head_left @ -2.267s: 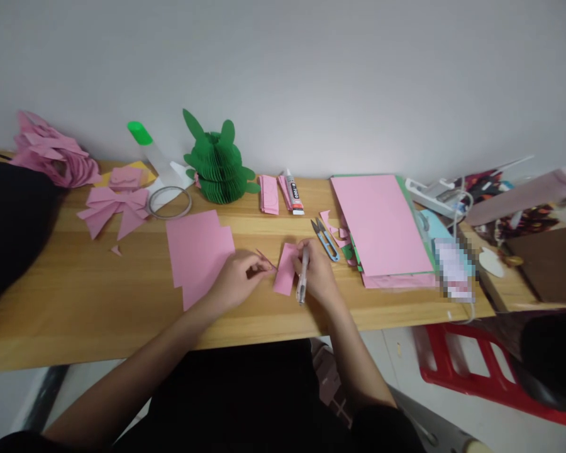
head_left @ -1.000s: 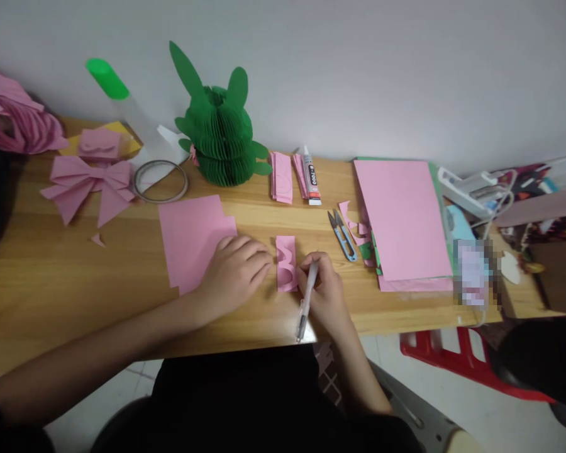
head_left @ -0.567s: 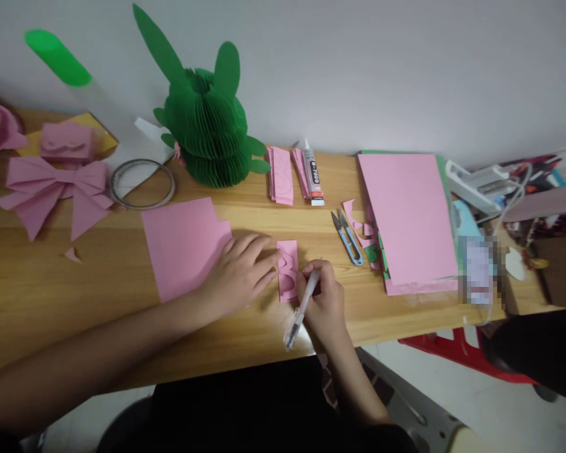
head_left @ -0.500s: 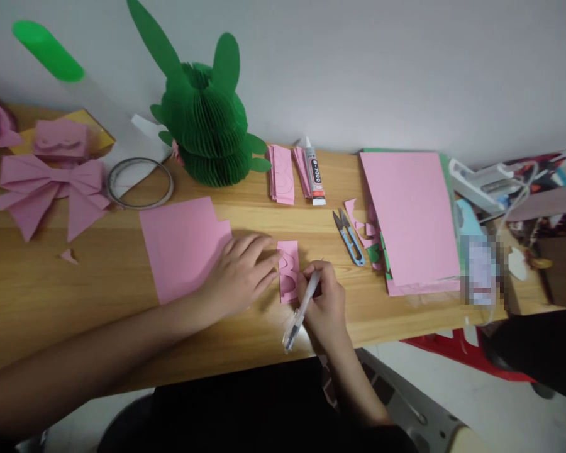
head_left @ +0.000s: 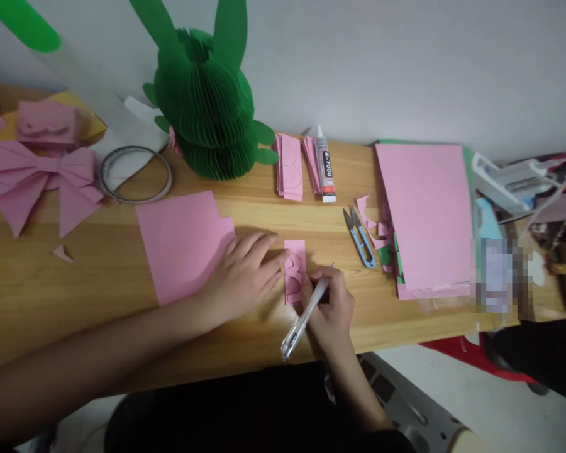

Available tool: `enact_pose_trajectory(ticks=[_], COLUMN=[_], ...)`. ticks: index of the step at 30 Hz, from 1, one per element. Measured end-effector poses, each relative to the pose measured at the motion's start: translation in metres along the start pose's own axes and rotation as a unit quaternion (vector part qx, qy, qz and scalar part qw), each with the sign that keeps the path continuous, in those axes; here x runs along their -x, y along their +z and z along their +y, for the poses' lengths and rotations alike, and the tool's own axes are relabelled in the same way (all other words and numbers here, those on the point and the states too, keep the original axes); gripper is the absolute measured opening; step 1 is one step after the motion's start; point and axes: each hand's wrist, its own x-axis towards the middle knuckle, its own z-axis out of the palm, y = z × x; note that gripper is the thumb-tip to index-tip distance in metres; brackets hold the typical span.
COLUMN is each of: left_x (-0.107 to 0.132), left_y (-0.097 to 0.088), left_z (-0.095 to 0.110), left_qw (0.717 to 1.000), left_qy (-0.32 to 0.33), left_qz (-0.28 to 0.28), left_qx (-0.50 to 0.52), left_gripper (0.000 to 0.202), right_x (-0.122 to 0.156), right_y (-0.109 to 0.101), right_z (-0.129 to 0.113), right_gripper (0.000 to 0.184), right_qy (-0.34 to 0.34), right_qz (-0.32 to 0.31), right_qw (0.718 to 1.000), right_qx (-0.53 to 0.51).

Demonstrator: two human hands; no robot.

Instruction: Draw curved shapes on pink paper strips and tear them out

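Observation:
My left hand (head_left: 245,274) lies with fingers stretched out, their tips touching the left edge of a small pink paper strip (head_left: 295,244). A cut-out shape with rounded curves lies on the strip. My right hand (head_left: 332,308) grips a white, clear-ended pen (head_left: 306,316) just right of the strip; its thin tip points away from me, over the wood. The right thumb is at the strip's right edge. A larger pink sheet (head_left: 179,245) lies partly beneath my left hand. Blue-handled thread snips (head_left: 360,238) rest beyond my right hand.
Near the wall stand a green honeycomb-paper figure (head_left: 205,107), folded pink strips (head_left: 290,167) and a glue tube (head_left: 327,167). A tape roll (head_left: 136,175) and pink paper bow (head_left: 47,170) are left. Stacked pink sheets (head_left: 427,217) lie right, with paper scraps (head_left: 372,223) beside them.
The view has shifted slightly, so most things on the table appear a little farther right or higher. The pen is tilted a little differently in my right hand; my left hand keeps its place by the strip.

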Motion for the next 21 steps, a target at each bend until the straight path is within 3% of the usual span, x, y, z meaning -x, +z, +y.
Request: enact_pose_trajectory(ticks=[9, 21], left_x=[0.0001, 0.0005], left_y=[0.0006, 0.002], left_z=[-0.0003, -0.0011], left_qw=[1.0, 1.0], left_qy=[-0.004, 0.002], left_qz=[-0.001, 0.011], left_qx=[0.0, -0.007], left_gripper=[0.03, 0.03], right_x=[-0.0017, -0.0034], right_y=[0.0013, 0.0002], right_z=[0.0009, 0.0009], right_gripper=[0.012, 0.012], right_qy=[-0.063, -0.074], right_qz=[0.009, 0.001], right_qw=[0.998, 0.997], right_qx=[0.025, 0.033])
